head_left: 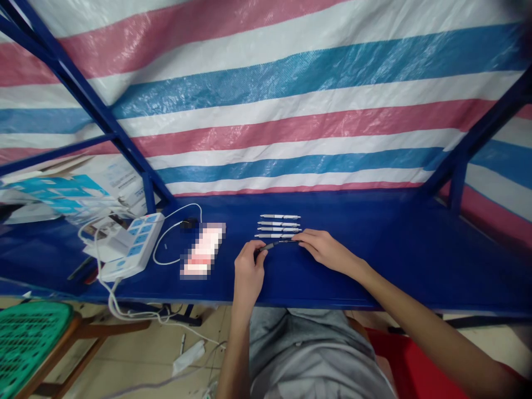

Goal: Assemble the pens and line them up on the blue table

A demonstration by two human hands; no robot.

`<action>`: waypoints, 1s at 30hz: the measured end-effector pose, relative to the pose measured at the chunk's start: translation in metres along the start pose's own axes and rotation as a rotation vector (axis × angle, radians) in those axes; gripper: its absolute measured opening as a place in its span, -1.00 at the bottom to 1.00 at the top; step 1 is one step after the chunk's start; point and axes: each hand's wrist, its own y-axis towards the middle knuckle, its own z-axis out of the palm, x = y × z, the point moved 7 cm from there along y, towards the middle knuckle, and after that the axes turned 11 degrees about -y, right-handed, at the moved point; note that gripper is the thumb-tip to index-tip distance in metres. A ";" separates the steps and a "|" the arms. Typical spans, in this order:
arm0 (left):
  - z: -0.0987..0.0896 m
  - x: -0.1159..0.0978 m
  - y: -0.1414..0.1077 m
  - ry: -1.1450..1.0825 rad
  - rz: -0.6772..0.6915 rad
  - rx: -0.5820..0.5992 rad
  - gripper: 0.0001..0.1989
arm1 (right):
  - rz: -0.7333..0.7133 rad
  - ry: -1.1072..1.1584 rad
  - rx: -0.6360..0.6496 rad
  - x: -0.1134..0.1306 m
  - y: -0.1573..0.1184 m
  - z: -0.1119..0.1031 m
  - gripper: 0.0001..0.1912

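Note:
My left hand (pixel 248 267) is closed, pinching the dark grey end of a pen (pixel 271 245) between thumb and fingers. This pen lies level just above the blue table, and a thinner section shows toward its right end. At that right end the fingertips of my right hand (pixel 328 250) are pinched together on it; whether the pen is in one piece I cannot tell. Just beyond my hands, several white pens with grey grips (pixel 277 229) lie side by side in a row, tips to the left. My right fingertips partly cover the right end of the nearest one.
A white power strip (pixel 139 244) with cables lies on the blue table (pixel 374 221) to the left. Beside it is a blurred-out, phone-shaped object (pixel 203 252). Boxes and papers (pixel 83 185) pile up at far left. Blue frame bars and a striped sheet (pixel 291 122) stand behind.

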 end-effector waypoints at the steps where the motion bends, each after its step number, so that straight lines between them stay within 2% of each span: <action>1: 0.000 -0.001 0.000 -0.002 0.003 -0.002 -0.87 | -0.003 -0.001 -0.001 0.000 0.000 0.000 -0.69; 21: 0.009 -0.009 -0.001 0.007 0.071 0.100 -0.83 | -0.060 -0.071 0.060 0.005 -0.002 0.004 -0.69; 30: 0.018 -0.016 -0.004 -0.024 0.103 0.217 -0.84 | -0.099 -0.039 0.048 0.011 -0.003 0.008 -0.73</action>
